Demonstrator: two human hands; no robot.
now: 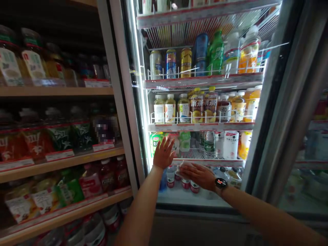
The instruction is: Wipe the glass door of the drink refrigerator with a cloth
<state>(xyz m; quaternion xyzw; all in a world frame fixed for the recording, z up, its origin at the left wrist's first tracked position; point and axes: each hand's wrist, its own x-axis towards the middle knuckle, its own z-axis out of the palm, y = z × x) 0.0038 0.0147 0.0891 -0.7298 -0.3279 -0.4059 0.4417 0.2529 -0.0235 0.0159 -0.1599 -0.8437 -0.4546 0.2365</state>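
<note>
My left hand (164,152) is raised with its fingers stretched out and apart, palm toward the glass door (200,197) of a lit drinks fridge. It holds nothing and looks to rest on the glass. To its right, my right hand (198,174) lies flat over a white cloth or tissue (185,166), pressing it to the door. A dark watch (220,183) is on my right wrist. Behind the hands, the fridge's lower shelves hold a green carton (155,140), a clear water bottle (209,143) and white bottles (231,145).
Left of the fridge stands a wooden shelf unit (58,91) with rows of bottled drinks. A metal door frame (128,102) divides the two. Cans (171,64) and several bottles fill the upper wire shelves. On the right runs a grey metal upright (289,102).
</note>
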